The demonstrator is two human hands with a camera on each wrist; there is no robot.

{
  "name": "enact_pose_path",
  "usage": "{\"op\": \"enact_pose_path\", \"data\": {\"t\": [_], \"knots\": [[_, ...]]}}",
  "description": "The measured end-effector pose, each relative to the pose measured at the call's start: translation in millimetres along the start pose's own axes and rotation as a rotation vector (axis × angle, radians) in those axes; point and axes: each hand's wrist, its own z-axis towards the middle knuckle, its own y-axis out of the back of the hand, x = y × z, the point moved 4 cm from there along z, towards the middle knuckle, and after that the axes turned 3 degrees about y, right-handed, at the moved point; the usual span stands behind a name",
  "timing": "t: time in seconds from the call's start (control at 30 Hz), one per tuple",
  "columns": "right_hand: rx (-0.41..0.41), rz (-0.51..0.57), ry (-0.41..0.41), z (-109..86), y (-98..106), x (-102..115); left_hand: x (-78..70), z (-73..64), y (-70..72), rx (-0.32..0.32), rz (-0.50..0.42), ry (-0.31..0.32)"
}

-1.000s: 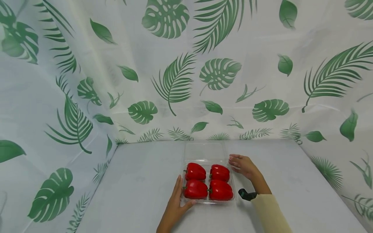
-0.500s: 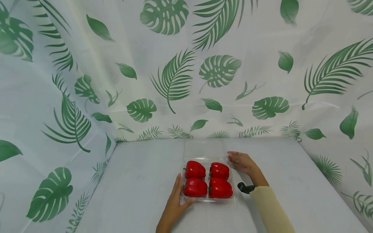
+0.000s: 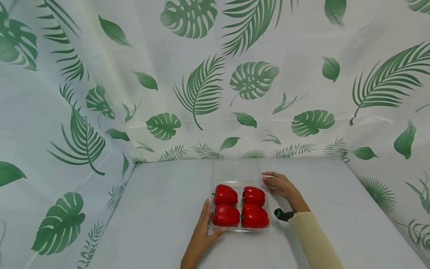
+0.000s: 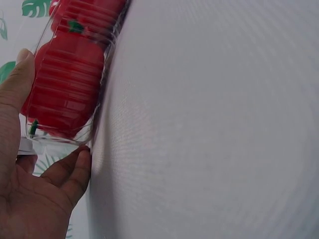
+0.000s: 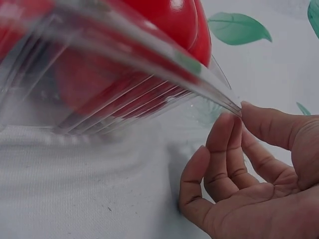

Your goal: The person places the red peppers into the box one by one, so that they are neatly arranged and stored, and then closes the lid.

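A clear plastic clamshell box (image 3: 248, 230) stands on the white table, its flat lid (image 3: 235, 171) folded back toward the wall. Several red bell peppers (image 3: 226, 215) with green stems lie inside in two rows of two. My left hand (image 3: 201, 234) rests around the near-left corner, fingers straight along the left side and thumb at the front rim. In the left wrist view, that thumb touches the ribbed wall over a bell pepper (image 4: 70, 79). At the far-right corner, my right hand (image 5: 259, 184) pinches the box's rim (image 5: 219, 94) between thumb and fingertip.
White cloth with green leaf prints hangs behind the table (image 3: 161, 201) and along both sides. A black strap device (image 3: 283, 215) sits at the right wrist, by the cream sleeve (image 3: 314, 239).
My right hand's fingers have curled in at the far-right corner of the box. My left hand keeps its place. The whole head view has shifted slightly.
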Motion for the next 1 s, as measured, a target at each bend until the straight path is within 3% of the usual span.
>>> {"op": "enact_pose_path", "data": {"t": [0.37,1.0], "knots": [[-0.012,-0.060,0.049,-3.3,-0.6,2.8,-0.3,-0.2,0.2,-0.002,-0.006,-0.012],[-0.014,-0.071,0.147,-15.3,-2.2,19.8,-1.4,0.8,0.1,0.003,-0.008,0.032]]}}
